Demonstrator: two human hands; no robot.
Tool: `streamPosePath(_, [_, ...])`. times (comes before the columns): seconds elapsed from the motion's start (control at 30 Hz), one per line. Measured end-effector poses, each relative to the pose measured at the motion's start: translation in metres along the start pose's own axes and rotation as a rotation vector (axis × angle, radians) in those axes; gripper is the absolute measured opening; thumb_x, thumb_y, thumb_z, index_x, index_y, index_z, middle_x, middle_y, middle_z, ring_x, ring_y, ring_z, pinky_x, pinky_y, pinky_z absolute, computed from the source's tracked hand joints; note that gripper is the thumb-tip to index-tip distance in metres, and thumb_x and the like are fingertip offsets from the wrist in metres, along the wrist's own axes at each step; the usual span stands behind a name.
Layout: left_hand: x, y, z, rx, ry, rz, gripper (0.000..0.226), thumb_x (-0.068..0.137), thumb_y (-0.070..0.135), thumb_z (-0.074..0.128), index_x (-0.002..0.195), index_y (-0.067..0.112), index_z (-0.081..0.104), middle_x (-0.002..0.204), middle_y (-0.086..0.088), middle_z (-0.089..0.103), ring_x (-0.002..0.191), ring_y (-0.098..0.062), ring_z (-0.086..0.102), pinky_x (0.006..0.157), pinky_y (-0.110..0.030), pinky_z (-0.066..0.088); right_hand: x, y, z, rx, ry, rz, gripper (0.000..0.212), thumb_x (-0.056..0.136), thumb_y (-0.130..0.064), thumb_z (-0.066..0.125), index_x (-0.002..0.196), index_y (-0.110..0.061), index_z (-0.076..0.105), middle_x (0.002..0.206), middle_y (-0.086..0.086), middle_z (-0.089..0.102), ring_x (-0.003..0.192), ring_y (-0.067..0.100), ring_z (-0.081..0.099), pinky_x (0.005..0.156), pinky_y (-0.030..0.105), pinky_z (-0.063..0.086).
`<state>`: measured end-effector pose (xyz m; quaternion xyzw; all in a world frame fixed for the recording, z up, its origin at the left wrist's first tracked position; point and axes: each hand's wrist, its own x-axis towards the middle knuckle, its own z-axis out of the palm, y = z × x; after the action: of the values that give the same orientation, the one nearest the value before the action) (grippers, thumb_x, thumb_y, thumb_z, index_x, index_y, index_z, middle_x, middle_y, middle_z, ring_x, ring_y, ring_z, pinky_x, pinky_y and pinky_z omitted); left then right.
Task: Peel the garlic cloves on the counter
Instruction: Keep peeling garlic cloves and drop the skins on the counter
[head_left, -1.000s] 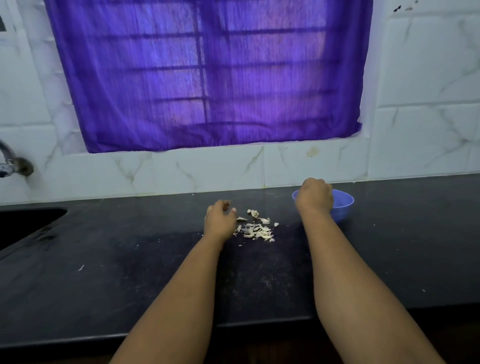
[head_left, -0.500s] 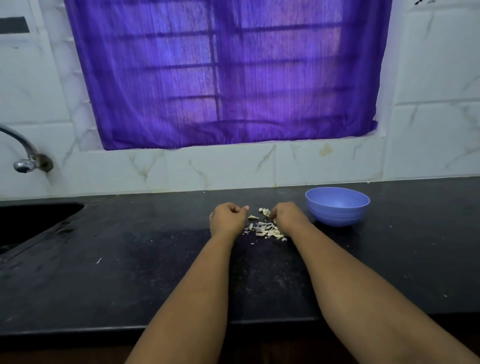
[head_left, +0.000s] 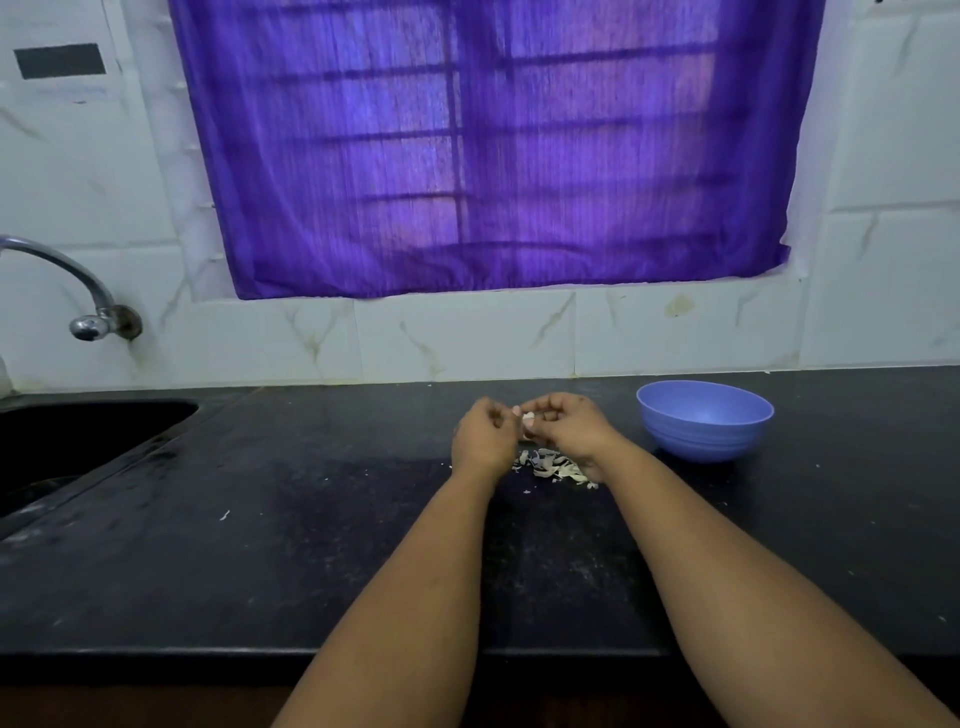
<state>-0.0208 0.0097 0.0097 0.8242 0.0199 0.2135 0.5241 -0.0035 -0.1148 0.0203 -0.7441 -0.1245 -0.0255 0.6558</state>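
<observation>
Both hands have lifted off the counter (head_left: 260, 545) and met above the peel pile since half a second ago.

Right hand (head_left: 569, 423), down at the pile (head_left: 553, 465) a moment before, now pinches a small pale garlic clove (head_left: 528, 417) with curled fingers; the left hand (head_left: 483, 434) has curled fingers touching the clove's left side, though whether they grip it cannot be told. The clove is too small and too covered to tell its long axis or which way it points. It sits just above the pile, left of the blue bowl (head_left: 705, 423). Bare dark counter stretches left toward the sink (head_left: 78, 441) and forward to the front edge; the tiled wall (head_left: 467, 338) stands close behind the hands.
</observation>
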Motion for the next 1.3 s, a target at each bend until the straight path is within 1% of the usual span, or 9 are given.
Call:
streamPosePath(0.07, [-0.004, 0.003, -0.004, 0.027, 0.026, -0.007, 0.048, 0.099, 0.04, 0.048, 0.056, 0.018, 0.043, 0.054, 0.003, 0.045, 0.059, -0.02, 0.047, 0.055, -0.031, 0.032, -0.001, 0.0, 0.004, 0.041, -0.009, 0.019, 0.012, 0.087, 0.004, 0.065, 0.094, -0.006, 0.062, 0.087, 0.013, 0.065, 0.083, 0.02, 0.064, 0.085, 0.036, 0.057])
streamPosePath(0.13, [-0.003, 0.001, -0.004, 0.002, 0.042, -0.044, 0.054, 0.098, 0.036, 0.048, 0.049, 0.017, 0.037, 0.048, 0.004, 0.037, 0.05, -0.016, 0.037, 0.052, -0.03, 0.027, -0.002, -0.001, 0.004, 0.079, -0.017, 0.022, 0.012, 0.085, 0.003, 0.068, 0.092, -0.004, 0.063, 0.086, 0.014, 0.065, 0.085, 0.023, 0.064, 0.089, 0.042, 0.056])
streamPosePath(0.27, [-0.001, 0.002, -0.001, -0.109, 0.025, -0.043, 0.011, 0.088, 0.016, 0.057, 0.077, 0.02, 0.055, 0.07, 0.007, 0.054, 0.066, -0.013, 0.051, 0.06, -0.026, 0.039, -0.003, -0.002, 0.001, 0.137, 0.026, 0.016, 0.012, 0.082, 0.004, 0.07, 0.083, -0.004, 0.061, 0.081, 0.014, 0.062, 0.08, 0.025, 0.063, 0.084, 0.045, 0.057])
streamPosePath(0.37, [-0.002, 0.002, 0.003, -0.218, -0.067, -0.014, 0.019, 0.089, 0.009, 0.055, 0.102, 0.021, 0.062, 0.092, 0.003, 0.065, 0.087, -0.017, 0.064, 0.074, -0.03, 0.054, -0.004, -0.003, 0.001, 0.216, 0.026, 0.032, 0.01, 0.083, 0.005, 0.068, 0.082, -0.001, 0.06, 0.079, 0.013, 0.063, 0.075, 0.021, 0.063, 0.079, 0.035, 0.056])
streamPosePath(0.5, [0.0, -0.002, 0.005, -0.223, -0.063, 0.041, 0.015, 0.091, 0.008, 0.058, 0.098, 0.017, 0.068, 0.088, -0.004, 0.071, 0.082, -0.018, 0.067, 0.077, -0.033, 0.057, -0.003, -0.006, 0.001, 0.277, 0.038, 0.041, 0.002, 0.09, -0.001, 0.063, 0.088, -0.002, 0.062, 0.078, 0.01, 0.065, 0.071, 0.016, 0.063, 0.069, 0.023, 0.058])
streamPosePath(0.67, [-0.002, 0.0, 0.002, -0.241, -0.006, 0.102, 0.009, 0.09, 0.018, 0.067, 0.098, 0.014, 0.071, 0.083, 0.0, 0.072, 0.074, -0.009, 0.066, 0.066, -0.021, 0.053, -0.006, -0.01, 0.0, 0.263, 0.057, 0.015, 0.02, 0.094, -0.011, 0.061, 0.096, 0.008, 0.064, 0.073, 0.01, 0.062, 0.063, 0.014, 0.058, 0.052, 0.016, 0.051])
streamPosePath(0.93, [0.002, -0.002, 0.0, -0.131, 0.017, 0.098, 0.007, 0.089, 0.023, 0.067, 0.085, 0.022, 0.072, 0.077, 0.003, 0.073, 0.062, -0.008, 0.062, 0.066, -0.028, 0.054, -0.008, -0.012, 0.001, 0.231, 0.096, -0.002, 0.012, 0.092, -0.008, 0.063, 0.095, 0.003, 0.064, 0.071, 0.01, 0.066, 0.055, 0.011, 0.06, 0.05, 0.016, 0.051])
streamPosePath(1.1, [0.002, -0.002, 0.0, -0.059, 0.01, 0.083, 0.013, 0.092, 0.022, 0.059, 0.082, 0.023, 0.068, 0.081, 0.002, 0.073, 0.074, -0.016, 0.068, 0.075, -0.034, 0.057, -0.008, -0.012, -0.001, 0.163, 0.117, -0.033, 0.011, 0.092, -0.01, 0.064, 0.088, 0.0, 0.064, 0.07, 0.01, 0.066, 0.051, 0.006, 0.061, 0.051, 0.014, 0.05])
streamPosePath(1.3, [0.0, -0.001, -0.001, -0.002, 0.044, 0.084, 0.012, 0.094, 0.024, 0.055, 0.088, 0.019, 0.064, 0.084, 0.002, 0.071, 0.078, -0.017, 0.065, 0.071, -0.029, 0.049, -0.011, -0.014, -0.001, 0.127, 0.108, -0.032, 0.014, 0.092, -0.011, 0.063, 0.093, 0.002, 0.063, 0.07, 0.01, 0.067, 0.052, 0.008, 0.062, 0.051, 0.015, 0.05])
